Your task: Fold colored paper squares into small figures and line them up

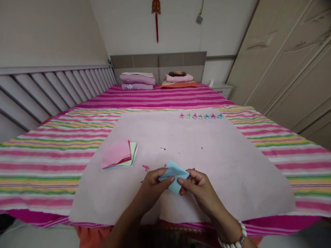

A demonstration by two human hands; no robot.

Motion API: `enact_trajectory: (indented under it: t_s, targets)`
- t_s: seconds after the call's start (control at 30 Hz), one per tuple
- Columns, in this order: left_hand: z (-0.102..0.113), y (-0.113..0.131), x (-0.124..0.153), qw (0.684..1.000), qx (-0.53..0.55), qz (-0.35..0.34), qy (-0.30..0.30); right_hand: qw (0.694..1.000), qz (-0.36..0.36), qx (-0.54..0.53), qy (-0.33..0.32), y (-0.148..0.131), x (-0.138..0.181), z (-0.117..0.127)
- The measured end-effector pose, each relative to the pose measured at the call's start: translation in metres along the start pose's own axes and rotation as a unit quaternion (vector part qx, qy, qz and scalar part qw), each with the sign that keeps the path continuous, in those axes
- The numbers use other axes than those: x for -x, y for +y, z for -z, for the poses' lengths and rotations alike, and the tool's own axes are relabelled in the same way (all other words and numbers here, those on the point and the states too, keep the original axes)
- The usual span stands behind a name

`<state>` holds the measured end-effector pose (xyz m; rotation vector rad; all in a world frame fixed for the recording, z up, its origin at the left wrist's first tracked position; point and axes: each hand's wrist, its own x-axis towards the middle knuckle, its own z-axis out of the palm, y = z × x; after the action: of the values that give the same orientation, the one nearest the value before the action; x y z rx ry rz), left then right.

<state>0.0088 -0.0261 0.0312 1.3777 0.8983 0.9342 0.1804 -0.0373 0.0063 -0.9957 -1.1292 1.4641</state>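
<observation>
A light blue folded paper (173,175) is held just above the pale pink sheet (222,165) at the near edge of the bed. My left hand (153,184) pinches its left side, thumb on top. My right hand (198,186) pinches its right side with fingers curled; a white bead bracelet sits on that wrist. Both hands are closed on the paper. To the left lies a stack of coloured paper squares (119,155), pink on top. A row of several small folded paper pieces (201,116) lines the far edge of the sheet.
The striped pink bedspread (51,148) covers the bed. Folded bedding and pillows (138,81) sit by the headboard. A slatted radiator-like panel (38,93) runs along the left, wardrobe doors (289,62) on the right. Tiny paper scraps (145,167) lie near my hands.
</observation>
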Motion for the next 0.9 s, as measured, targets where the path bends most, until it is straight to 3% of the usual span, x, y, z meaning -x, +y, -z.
enact_trajectory:
  t_s: [0.3,0.5,0.63,0.7,0.83,0.9]
  targets:
    - [0.009,0.001,0.002,0.998,0.009,-0.028,-0.054,0.998,-0.026,-0.059,-0.008,-0.006,0.004,0.000]
    - [0.010,0.011,0.006,0.994,-0.078,-0.053,-0.051,0.988,-0.046,-0.126,-0.071,-0.013,0.005,0.001]
    - [0.007,0.016,0.008,0.989,-0.113,-0.070,-0.065,0.994,-0.053,-0.083,-0.036,-0.010,0.001,0.000]
    - [0.003,0.013,0.007,0.991,-0.118,-0.055,-0.025,0.997,-0.046,-0.055,-0.013,-0.008,-0.001,-0.001]
    - [-0.009,0.000,0.001,0.988,-0.026,0.007,0.150,0.999,-0.030,-0.007,0.025,-0.007,-0.003,-0.005]
    - [-0.013,-0.005,-0.002,0.982,0.010,0.033,0.186,0.999,-0.020,0.003,0.035,-0.007,-0.003,-0.007]
